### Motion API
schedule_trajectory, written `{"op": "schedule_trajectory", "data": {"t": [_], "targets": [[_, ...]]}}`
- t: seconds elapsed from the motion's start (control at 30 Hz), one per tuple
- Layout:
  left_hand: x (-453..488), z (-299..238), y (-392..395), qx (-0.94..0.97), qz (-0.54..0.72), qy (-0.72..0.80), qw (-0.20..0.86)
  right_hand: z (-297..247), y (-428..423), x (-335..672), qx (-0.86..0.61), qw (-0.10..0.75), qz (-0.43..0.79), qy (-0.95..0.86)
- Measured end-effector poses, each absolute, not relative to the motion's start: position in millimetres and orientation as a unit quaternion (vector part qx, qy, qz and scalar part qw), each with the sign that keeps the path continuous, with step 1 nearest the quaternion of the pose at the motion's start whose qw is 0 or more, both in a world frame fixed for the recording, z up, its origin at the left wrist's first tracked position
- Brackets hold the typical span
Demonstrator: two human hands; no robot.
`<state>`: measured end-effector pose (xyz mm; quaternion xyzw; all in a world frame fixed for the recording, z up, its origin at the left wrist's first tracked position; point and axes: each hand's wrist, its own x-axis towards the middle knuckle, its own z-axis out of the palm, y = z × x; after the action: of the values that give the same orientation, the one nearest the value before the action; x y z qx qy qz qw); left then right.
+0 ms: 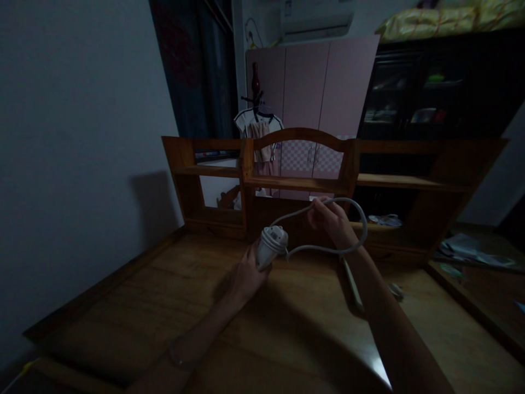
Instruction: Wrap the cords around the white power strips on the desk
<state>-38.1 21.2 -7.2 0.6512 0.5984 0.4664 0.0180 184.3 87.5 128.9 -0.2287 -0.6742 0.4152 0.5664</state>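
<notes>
My left hand (246, 273) is wrapped round a small white cylindrical device (270, 244), holding it upright above a wooden desk (164, 306). A white cable (353, 219) runs from the device in a loop to the right. My right hand (328, 218) is closed on that cable, pinching it at the top of the loop, a little higher and to the right of the device. Both forearms reach in from the bottom edge.
A wooden shelf unit (299, 180) stands along the desk's back edge. A pencil-like stick (353, 284) lies on the desk under my right arm. Papers (467, 246) lie at the right. Pink cupboards (320, 87) and a dark cabinet (430, 82) stand behind. A bare wall is at the left.
</notes>
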Motion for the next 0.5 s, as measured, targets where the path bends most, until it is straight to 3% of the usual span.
{"op": "schedule_trajectory", "data": {"t": [0.13,0.23,0.4,0.5], "targets": [[-39,-7,24,0.57,0.592,0.553,0.135,126,91,184,-0.185,0.554,0.423,-0.693],[-39,-6,25,0.51,0.667,0.518,0.162,123,94,190,-0.226,0.499,0.383,-0.744],[-46,-9,32,0.372,0.736,0.511,0.243,115,97,210,-0.293,0.287,0.297,-0.862],[-52,-11,37,0.302,0.759,0.514,0.261,102,104,212,-0.363,0.13,0.186,-0.904]]}}
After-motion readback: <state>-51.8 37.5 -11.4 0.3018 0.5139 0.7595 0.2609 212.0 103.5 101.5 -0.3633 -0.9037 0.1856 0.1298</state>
